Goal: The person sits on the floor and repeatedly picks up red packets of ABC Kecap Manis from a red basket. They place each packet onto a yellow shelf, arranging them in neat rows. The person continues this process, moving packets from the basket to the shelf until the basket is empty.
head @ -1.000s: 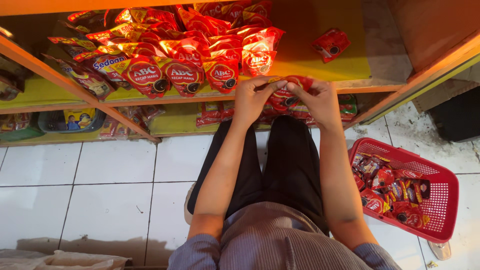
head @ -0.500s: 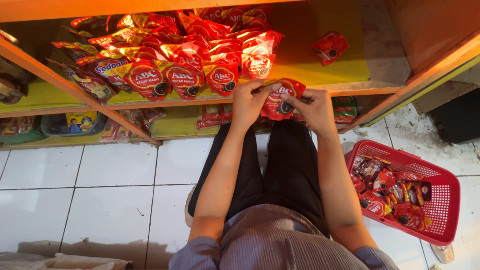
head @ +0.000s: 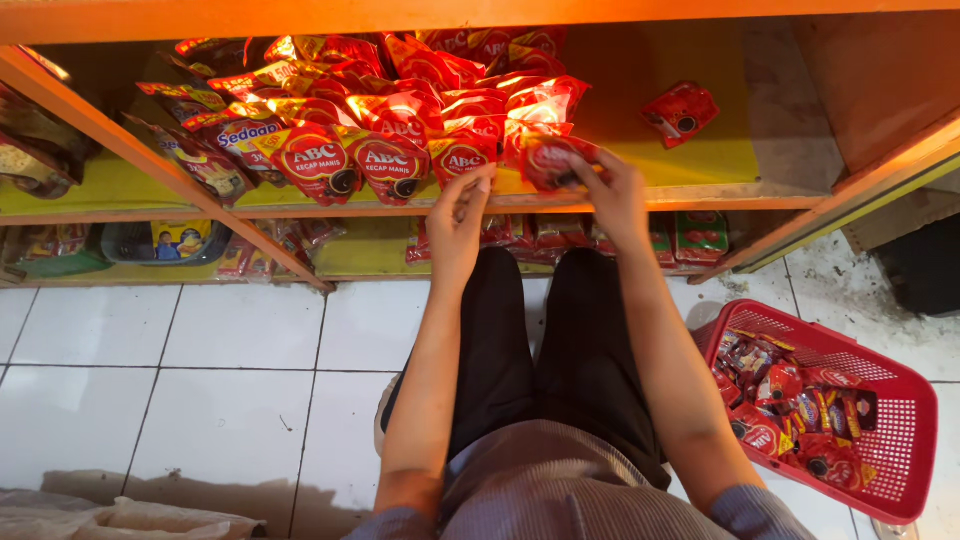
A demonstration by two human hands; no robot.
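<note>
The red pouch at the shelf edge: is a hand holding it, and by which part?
Yes. The right hand holds the red pouch by its right side, near the bottom. The left hand grips nothing; its fingertips touch a neighbouring pouch.

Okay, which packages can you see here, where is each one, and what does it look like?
Red glossy sachets: heaped on yellow shelf.
Red sachet: in right hand.
Lone red sachet: shelf, right.
Red and multicoloured sachets: in red plastic basket, on floor.
</note>
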